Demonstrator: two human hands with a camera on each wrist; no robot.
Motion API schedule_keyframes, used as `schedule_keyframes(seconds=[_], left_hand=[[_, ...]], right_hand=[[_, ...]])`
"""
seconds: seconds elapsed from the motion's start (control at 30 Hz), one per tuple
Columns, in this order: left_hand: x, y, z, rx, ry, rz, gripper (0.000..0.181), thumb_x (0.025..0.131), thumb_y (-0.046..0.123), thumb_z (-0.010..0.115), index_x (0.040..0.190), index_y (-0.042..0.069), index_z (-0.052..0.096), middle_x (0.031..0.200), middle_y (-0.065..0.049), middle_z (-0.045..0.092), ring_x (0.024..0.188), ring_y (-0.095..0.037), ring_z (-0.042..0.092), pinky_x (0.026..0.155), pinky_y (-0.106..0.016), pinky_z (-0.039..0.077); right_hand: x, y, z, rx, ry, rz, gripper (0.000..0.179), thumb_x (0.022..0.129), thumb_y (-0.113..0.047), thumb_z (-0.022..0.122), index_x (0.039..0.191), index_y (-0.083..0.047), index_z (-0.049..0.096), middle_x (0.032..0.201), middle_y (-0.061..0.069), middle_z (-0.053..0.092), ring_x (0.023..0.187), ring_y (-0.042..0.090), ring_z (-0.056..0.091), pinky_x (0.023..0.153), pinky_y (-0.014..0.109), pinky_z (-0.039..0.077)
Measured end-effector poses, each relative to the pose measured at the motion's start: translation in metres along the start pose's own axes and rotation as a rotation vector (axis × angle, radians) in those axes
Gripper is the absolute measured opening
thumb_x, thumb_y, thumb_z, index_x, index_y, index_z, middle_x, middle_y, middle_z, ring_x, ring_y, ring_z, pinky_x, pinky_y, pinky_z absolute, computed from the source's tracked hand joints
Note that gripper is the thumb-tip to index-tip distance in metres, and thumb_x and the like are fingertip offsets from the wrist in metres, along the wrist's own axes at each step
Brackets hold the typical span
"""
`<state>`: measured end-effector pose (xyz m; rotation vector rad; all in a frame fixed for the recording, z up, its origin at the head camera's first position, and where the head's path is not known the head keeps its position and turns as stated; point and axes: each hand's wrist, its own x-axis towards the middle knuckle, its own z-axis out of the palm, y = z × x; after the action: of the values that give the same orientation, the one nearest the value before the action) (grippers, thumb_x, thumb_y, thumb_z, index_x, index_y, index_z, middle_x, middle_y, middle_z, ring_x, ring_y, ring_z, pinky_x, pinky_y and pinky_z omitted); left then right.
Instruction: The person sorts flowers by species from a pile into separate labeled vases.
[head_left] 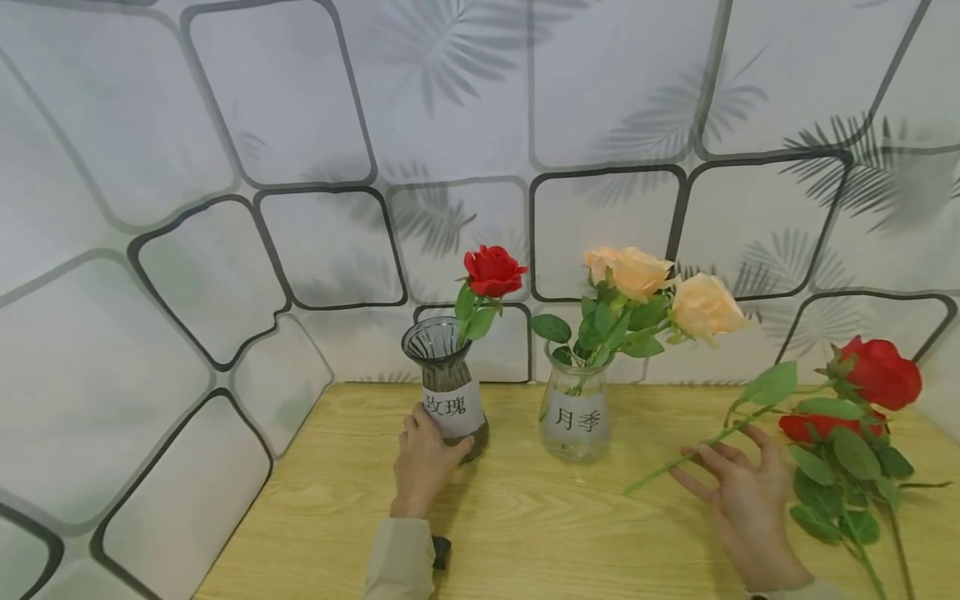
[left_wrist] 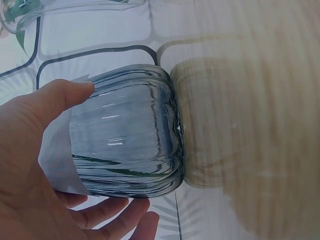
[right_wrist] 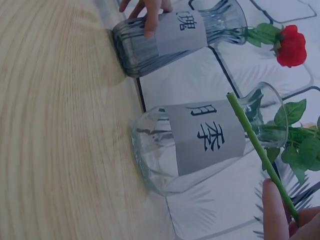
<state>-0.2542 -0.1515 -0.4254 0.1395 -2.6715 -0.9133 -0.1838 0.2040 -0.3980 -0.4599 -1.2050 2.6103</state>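
My left hand (head_left: 426, 460) holds the lower body of a ribbed grey glass vase (head_left: 450, 377), with the thumb across its white paper label. One red rose (head_left: 495, 272) stands in that vase, leaning right. In the left wrist view, fingers and thumb wrap the vase (left_wrist: 120, 130) from both sides near its base. My right hand (head_left: 753, 500) pinches the green stem (right_wrist: 255, 142) of another red rose (head_left: 885, 372) between thumb and fingers. Its cut end points left, toward a clear glass vase (head_left: 573, 446), and its bloom hangs out to the right.
Several peach roses (head_left: 705, 307) stand in the clear labelled vase, right of the grey one. More red roses (head_left: 817, 427) with leafy stems lie at the right of the wooden table (head_left: 555, 542). A patterned wall covering (head_left: 457, 200) rises behind the vases.
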Motion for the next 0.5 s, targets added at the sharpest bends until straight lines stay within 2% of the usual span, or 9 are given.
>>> schedule_keyframes(seconds=[0.1,0.3,0.37,0.5], left_hand=[[0.0,0.0,0.0,-0.001,-0.002,0.007,0.091,0.081,0.033,0.086,0.142,-0.009,0.033,0.121,-0.029,0.05,0.106,-0.047,0.056,0.075,-0.06,0.053],[0.0,0.0,-0.001,-0.003,0.007,0.013,0.09,0.081,0.032,0.086,0.141,-0.01,0.033,0.12,-0.029,0.05,0.105,-0.047,0.056,0.074,-0.059,0.054],[0.0,0.0,0.0,-0.002,0.01,0.011,0.091,0.08,0.032,0.086,0.141,-0.01,0.033,0.12,-0.029,0.05,0.104,-0.047,0.057,0.074,-0.06,0.054],[0.0,0.0,0.001,0.0,0.006,0.006,0.091,0.08,0.032,0.086,0.141,-0.009,0.033,0.121,-0.029,0.05,0.104,-0.047,0.056,0.074,-0.059,0.054]], right_hand=[[-0.003,0.004,0.005,0.064,-0.001,-0.026,0.06,0.096,0.014,0.056,0.13,-0.028,0.029,0.087,0.003,0.053,0.078,0.022,0.07,0.067,0.047,0.06],[-0.009,0.014,0.016,0.299,-0.136,-0.079,0.05,0.096,0.02,0.049,0.122,-0.019,0.03,0.083,0.009,0.055,0.075,0.03,0.07,0.064,0.053,0.06],[-0.011,0.017,0.021,0.316,-0.147,-0.087,0.049,0.096,0.021,0.049,0.12,-0.018,0.032,0.082,0.009,0.056,0.074,0.03,0.07,0.065,0.053,0.06],[-0.014,0.02,0.032,0.229,-0.084,-0.091,0.047,0.095,0.018,0.053,0.118,-0.018,0.034,0.081,0.006,0.056,0.075,0.026,0.07,0.066,0.05,0.06]])
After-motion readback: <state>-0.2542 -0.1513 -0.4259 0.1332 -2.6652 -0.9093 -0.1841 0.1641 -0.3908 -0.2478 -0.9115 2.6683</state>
